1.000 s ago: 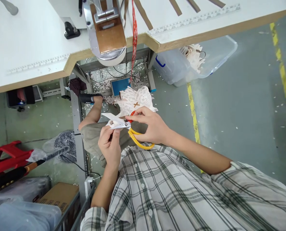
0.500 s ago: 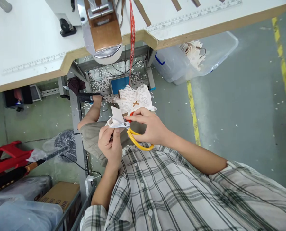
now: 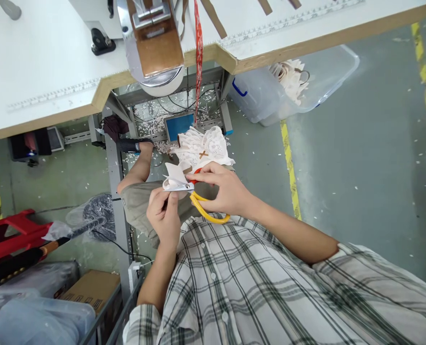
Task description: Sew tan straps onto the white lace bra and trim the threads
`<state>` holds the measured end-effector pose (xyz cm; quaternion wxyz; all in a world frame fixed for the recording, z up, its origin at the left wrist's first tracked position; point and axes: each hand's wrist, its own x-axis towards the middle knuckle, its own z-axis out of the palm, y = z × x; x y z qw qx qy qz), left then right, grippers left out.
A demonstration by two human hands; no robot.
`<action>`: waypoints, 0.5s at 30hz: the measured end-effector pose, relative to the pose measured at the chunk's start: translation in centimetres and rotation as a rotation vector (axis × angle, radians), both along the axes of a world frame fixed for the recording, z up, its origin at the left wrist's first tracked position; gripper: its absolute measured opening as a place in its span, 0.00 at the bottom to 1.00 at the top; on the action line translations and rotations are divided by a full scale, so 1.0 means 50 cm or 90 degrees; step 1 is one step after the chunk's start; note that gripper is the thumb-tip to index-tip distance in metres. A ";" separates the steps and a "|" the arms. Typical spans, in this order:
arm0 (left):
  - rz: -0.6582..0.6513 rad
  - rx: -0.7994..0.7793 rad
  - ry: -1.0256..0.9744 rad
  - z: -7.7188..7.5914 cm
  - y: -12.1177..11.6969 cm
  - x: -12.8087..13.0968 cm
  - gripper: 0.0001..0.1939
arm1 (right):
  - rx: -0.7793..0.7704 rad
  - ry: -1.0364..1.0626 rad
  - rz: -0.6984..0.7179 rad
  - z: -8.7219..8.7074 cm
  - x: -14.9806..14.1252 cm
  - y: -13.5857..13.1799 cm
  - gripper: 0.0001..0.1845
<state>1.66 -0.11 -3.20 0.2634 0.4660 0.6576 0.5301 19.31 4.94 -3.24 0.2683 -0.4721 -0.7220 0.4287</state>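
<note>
My right hand (image 3: 230, 189) is closed around the scissors (image 3: 211, 215), which have yellow and red handles. Their metal blades point left, across white fabric (image 3: 174, 175) beside my left fingertips. My left hand (image 3: 163, 215) pinches an edge of that fabric between thumb and fingers, right at the blades. Just beyond both hands, a white lace bra (image 3: 207, 143) lies over my lap, with a small brown cross-shaped piece on it. Whether the pinched fabric belongs to the bra cannot be made out.
Ahead is a white worktable (image 3: 51, 72) with a wooden edge and a machine (image 3: 159, 52). A red ribbon (image 3: 198, 57) hangs from it. Below right stands a clear plastic bin (image 3: 259, 96) holding white pieces. A cardboard box (image 3: 91, 290) and a red frame (image 3: 15, 230) sit at left.
The white fabric at the blades has shifted and folded slightly. Both hands keep almost the same position, and the whole view has moved a little.
</note>
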 end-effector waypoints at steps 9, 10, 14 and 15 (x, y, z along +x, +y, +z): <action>0.014 -0.084 -0.450 0.010 0.007 -0.018 0.07 | -0.011 -0.023 -0.107 -0.016 0.057 0.031 0.29; 0.013 -0.086 -0.461 0.012 0.007 -0.019 0.07 | -0.001 -0.036 -0.102 -0.015 0.060 0.034 0.28; 0.015 -0.106 -0.487 0.014 0.009 -0.020 0.09 | 0.036 -0.100 -0.108 -0.014 0.085 0.061 0.28; 0.017 -0.114 -0.489 0.013 0.010 -0.023 0.10 | 0.052 -0.121 -0.116 -0.011 0.097 0.076 0.28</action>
